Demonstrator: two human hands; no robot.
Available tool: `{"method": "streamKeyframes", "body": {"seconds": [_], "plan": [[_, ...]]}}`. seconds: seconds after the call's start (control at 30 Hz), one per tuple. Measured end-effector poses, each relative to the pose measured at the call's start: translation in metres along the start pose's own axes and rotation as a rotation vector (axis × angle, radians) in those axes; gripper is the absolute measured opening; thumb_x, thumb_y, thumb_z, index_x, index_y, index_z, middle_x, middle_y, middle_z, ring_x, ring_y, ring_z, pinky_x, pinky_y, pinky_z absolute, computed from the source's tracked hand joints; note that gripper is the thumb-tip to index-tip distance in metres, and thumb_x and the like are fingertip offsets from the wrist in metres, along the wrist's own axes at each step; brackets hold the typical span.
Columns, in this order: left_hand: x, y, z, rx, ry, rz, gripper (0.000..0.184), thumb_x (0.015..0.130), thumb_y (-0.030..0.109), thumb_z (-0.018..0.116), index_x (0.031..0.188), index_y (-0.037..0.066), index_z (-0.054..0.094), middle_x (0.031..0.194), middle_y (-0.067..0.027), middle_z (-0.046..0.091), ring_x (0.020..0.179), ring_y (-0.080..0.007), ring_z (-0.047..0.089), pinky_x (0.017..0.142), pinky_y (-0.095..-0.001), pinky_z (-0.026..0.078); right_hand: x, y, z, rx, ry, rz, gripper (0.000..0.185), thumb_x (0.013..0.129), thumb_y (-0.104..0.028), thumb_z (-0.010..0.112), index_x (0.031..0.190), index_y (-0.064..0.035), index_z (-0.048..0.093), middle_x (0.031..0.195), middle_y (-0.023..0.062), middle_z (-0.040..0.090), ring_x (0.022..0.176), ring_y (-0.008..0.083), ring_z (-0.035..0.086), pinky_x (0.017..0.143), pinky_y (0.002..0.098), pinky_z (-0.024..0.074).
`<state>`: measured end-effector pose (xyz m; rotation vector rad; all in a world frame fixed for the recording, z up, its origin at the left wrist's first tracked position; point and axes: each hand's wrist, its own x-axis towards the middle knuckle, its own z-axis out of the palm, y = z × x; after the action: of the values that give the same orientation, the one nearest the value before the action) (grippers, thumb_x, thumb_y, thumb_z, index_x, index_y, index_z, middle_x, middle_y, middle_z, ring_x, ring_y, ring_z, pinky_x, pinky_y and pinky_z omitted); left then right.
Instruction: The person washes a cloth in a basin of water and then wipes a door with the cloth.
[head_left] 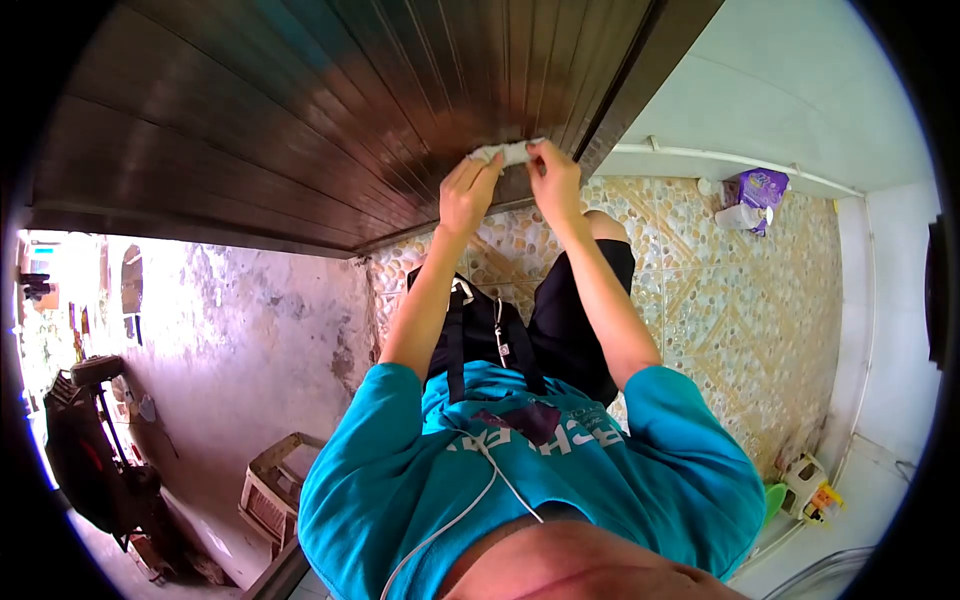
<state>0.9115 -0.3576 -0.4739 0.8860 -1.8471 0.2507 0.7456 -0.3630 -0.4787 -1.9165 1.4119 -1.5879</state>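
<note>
A white folded cloth (pixel 508 154) is stretched between my two hands, in front of a dark brown slatted door panel (pixel 300 120). My left hand (pixel 466 195) pinches the cloth's left end with the fingers bent. At the other end, my right hand (pixel 555 180) grips it between thumb and fingers. Both arms reach forward from teal sleeves. Whether the cloth touches the panel, I cannot tell.
Pebble-patterned floor tiles (pixel 740 300) lie at right, with a purple packet (pixel 762 190) and a white cup (pixel 738 216) by the wall. A beige plastic container (pixel 803 485) stands lower right. At left are a worn wall (pixel 260 340), a wooden frame (pixel 272 490) and a motorbike (pixel 95 450).
</note>
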Motion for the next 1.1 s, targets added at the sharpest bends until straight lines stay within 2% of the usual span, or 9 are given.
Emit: {"method": "streamKeyframes", "body": {"seconds": [0.1,0.27,0.47,0.53,0.57,0.7,0.93,1.03,1.1], "plan": [[-0.055,-0.009,0.019,-0.03,-0.191,-0.09,0.026,0.08,-0.002,0.067,0.105,0.001,0.072,0.081,-0.0069,0.061,0.073,-0.024,0.062,0.062,-0.0347,0.052,-0.035,0.035,0.022,-0.023,-0.041,0.128,0.016,0.081,0.007,0.065,0.093,-0.0005,0.059,0.087,0.0223,0.067,0.083,0.0438,0.065,0.066,0.0446,0.0518],[-0.121,-0.024,0.048,-0.011,-0.33,-0.214,0.03,0.081,0.0,0.067,0.109,0.007,0.072,0.089,-0.0048,0.065,0.082,-0.0225,0.066,0.071,-0.0338,0.056,-0.083,0.091,0.056,-0.134,-0.107,0.288,0.015,0.081,0.006,0.06,0.093,-0.0029,0.058,0.085,0.0232,0.066,0.081,0.0452,0.065,0.067,0.0487,0.051],[-0.149,-0.018,0.067,-0.194,-0.474,-0.51,0.035,0.091,0.007,0.063,0.125,0.008,0.067,0.103,-0.0141,0.067,0.096,-0.035,0.065,0.082,-0.0427,0.054,-0.081,0.095,0.037,-0.147,-0.178,0.302,0.017,0.082,0.005,0.059,0.096,-0.0045,0.064,0.082,0.0216,0.068,0.078,0.0433,0.067,0.067,0.0484,0.0522],[-0.153,-0.006,0.09,-0.235,-0.61,-0.537,0.043,0.091,0.01,0.061,0.134,0.013,0.06,0.113,-0.0154,0.065,0.1,-0.0373,0.064,0.081,-0.0455,0.055,-0.077,0.106,0.023,-0.137,-0.199,0.633,0.019,0.085,0.003,0.059,0.099,-0.0061,0.068,0.081,0.0221,0.069,0.079,0.0411,0.069,0.069,0.0477,0.0535],[-0.154,-0.001,0.099,-0.229,-0.727,-0.572,0.051,0.091,0.008,0.057,0.141,0.013,0.054,0.119,-0.0164,0.064,0.107,-0.0365,0.064,0.084,-0.0454,0.055,-0.084,0.134,0.021,-0.257,-0.202,0.474,0.02,0.088,0.0,0.059,0.104,-0.0067,0.069,0.082,0.0217,0.07,0.08,0.0384,0.071,0.071,0.0464,0.0552],[-0.174,-0.001,0.121,-0.21,-0.871,-0.585,0.066,0.087,0.005,0.057,0.151,0.013,0.041,0.134,-0.0224,0.059,0.116,-0.0418,0.06,0.093,-0.0463,0.053,-0.096,0.162,0.016,-0.376,-0.305,0.422,0.023,0.087,-0.004,0.064,0.11,-0.0059,0.069,0.086,0.0209,0.072,0.078,0.0357,0.072,0.069,0.0389,0.0559],[-0.217,-0.044,0.088,-0.131,-0.87,-0.494,0.063,0.087,0.004,0.058,0.148,0.011,0.044,0.133,-0.0229,0.059,0.114,-0.0407,0.062,0.092,-0.046,0.053,-0.139,0.176,0.079,-0.296,-0.372,0.59,0.023,0.085,-0.013,0.07,0.105,-0.0036,0.067,0.085,0.0215,0.071,0.079,0.0384,0.071,0.07,0.0446,0.0551],[-0.212,-0.053,0.059,-0.055,-1.213,-0.632,0.061,0.086,0.003,0.057,0.146,0.01,0.045,0.126,-0.0242,0.062,0.109,-0.0403,0.064,0.089,-0.0476,0.054,-0.15,0.153,0.113,-0.346,-0.286,0.579,0.025,0.084,-0.012,0.076,0.105,-0.0012,0.067,0.09,0.0193,0.073,0.08,0.0315,0.072,0.072,0.0387,0.0554],[-0.224,-0.061,0.042,0.009,-0.906,-0.545,0.031,0.085,0.005,0.059,0.115,0.006,0.067,0.105,-0.0215,0.07,0.098,-0.0364,0.07,0.081,-0.0441,0.058,-0.166,0.146,0.144,-0.291,-0.251,0.613,0.025,0.084,-0.012,0.076,0.105,-0.0017,0.066,0.091,0.0189,0.074,0.082,0.0312,0.072,0.072,0.0391,0.055]]}}
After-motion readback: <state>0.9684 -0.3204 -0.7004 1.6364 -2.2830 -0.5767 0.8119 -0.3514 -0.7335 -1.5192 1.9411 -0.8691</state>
